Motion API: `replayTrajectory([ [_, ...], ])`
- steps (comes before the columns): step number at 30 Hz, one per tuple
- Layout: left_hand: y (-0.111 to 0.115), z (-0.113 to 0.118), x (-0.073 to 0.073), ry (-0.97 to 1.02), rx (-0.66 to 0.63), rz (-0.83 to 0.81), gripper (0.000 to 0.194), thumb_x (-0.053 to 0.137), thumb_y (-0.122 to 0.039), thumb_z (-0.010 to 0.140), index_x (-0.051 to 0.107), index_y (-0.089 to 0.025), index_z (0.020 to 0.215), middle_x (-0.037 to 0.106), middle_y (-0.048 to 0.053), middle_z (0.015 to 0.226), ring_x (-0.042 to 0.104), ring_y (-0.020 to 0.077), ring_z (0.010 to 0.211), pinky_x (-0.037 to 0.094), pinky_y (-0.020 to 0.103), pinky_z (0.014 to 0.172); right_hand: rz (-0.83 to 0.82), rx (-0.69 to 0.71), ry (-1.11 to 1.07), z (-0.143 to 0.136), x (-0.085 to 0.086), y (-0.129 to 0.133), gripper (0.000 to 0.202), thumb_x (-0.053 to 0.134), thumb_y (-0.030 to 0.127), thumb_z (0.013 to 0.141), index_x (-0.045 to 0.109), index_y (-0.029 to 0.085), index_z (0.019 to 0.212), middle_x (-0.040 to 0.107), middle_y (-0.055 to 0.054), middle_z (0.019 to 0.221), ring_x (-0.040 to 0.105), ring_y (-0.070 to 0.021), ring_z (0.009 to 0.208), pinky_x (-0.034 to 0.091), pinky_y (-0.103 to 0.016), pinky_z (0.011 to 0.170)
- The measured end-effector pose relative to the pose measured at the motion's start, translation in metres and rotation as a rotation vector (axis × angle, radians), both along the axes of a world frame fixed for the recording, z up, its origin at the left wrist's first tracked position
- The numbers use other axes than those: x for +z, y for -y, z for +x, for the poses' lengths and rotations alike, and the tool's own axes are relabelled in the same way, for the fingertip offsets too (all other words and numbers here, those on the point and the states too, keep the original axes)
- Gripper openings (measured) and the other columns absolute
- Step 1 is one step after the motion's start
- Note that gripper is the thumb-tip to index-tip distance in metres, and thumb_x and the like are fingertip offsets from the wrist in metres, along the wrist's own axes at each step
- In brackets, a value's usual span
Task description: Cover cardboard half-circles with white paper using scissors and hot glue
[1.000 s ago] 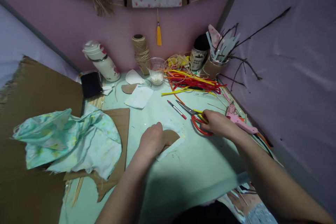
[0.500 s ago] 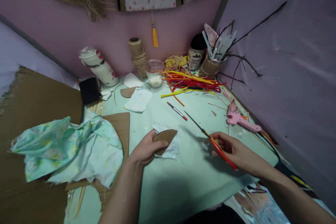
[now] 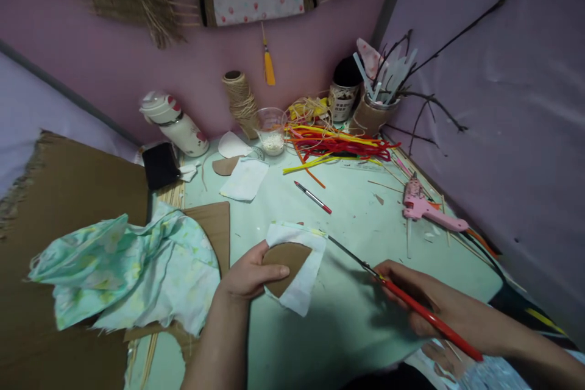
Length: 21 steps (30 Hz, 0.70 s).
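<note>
Pinching a brown cardboard piece [image 3: 298, 256] over white cloth [image 3: 305, 295] at lower center, thumb on top, in the nearly closed left hand [image 3: 244, 271]; curling the right hand [image 3: 414, 285] around red-handled scissors [image 3: 441, 326] at lower right. Slanting the long axis toward upper left, tips just beside the cloth's upper right corner, blade opening impossible to tell. Working below a pen [image 3: 313, 197], left of a pink glue gun [image 3: 417, 206], right of floral fabric [image 3: 137, 274].

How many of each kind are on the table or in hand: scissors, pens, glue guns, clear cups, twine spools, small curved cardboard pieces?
Scissors: 1
Pen: 1
Glue gun: 1
Clear cup: 1
Twine spool: 1
Small curved cardboard pieces: 2 (held piece, loose piece)
Total: 7
</note>
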<state>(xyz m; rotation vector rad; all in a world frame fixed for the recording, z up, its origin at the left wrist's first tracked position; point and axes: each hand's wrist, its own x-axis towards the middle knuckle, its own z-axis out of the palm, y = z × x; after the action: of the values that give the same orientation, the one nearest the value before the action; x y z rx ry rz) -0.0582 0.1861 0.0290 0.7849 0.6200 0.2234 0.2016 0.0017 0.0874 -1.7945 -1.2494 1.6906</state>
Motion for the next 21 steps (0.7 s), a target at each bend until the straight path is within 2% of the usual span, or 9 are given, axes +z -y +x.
replayTrajectory([
  [3,0.0007,0.0000,-0.0043,-0.054,-0.016,-0.007,0.058,0.088,-0.021,0.056,0.069,-0.014,0.110,0.074,0.012,0.104,0.069,0.0242,0.088,0.052,0.030,0.075,-0.023,0.011,0.028,0.0026,0.0046,-0.0019,0.027,0.062,0.024,0.067,0.052,0.023,0.093,0.045,0.003,0.077,0.040,-0.0130,0.068,0.039,-0.024,0.061],
  [7,0.0017,0.0013,-0.0047,-0.040,0.002,-0.012,0.054,0.087,-0.020,0.057,0.069,-0.015,0.108,0.075,0.010,0.098,0.069,0.0230,0.086,0.051,0.030,0.075,-0.016,0.025,0.065,0.0083,0.0063,0.0000,0.035,0.059,0.016,0.062,0.053,0.023,0.095,0.048,0.003,0.080,0.043,-0.0135,0.071,0.039,-0.024,0.064],
  [11,0.0016,0.0024,-0.0032,-0.015,-0.004,-0.012,0.050,0.087,-0.020,0.058,0.070,-0.016,0.105,0.075,0.008,0.093,0.069,0.0210,0.082,0.051,0.030,0.075,-0.056,0.021,0.081,0.0087,0.0044,0.0032,0.037,0.060,0.017,0.063,0.053,0.023,0.099,0.051,0.002,0.082,0.047,-0.0144,0.074,0.041,-0.024,0.065],
  [15,0.0017,0.0025,-0.0049,-0.057,-0.019,-0.020,0.054,0.088,-0.019,0.056,0.071,-0.016,0.107,0.075,0.009,0.099,0.069,0.0212,0.086,0.051,0.029,0.076,-0.055,0.005,0.140,0.0052,0.0016,0.0015,0.038,0.067,0.022,0.063,0.055,0.022,0.100,0.056,0.002,0.083,0.049,-0.0144,0.072,0.041,-0.024,0.063],
  [21,0.0027,-0.0002,-0.0098,-0.079,-0.124,-0.042,0.059,0.088,-0.022,0.056,0.070,-0.015,0.112,0.074,0.010,0.100,0.067,0.0186,0.081,0.051,0.027,0.072,-0.008,-0.020,0.160,0.0028,0.0047,-0.0035,0.036,0.072,0.024,0.062,0.056,0.022,0.094,0.060,0.002,0.081,0.054,-0.0145,0.071,0.043,-0.024,0.062],
])
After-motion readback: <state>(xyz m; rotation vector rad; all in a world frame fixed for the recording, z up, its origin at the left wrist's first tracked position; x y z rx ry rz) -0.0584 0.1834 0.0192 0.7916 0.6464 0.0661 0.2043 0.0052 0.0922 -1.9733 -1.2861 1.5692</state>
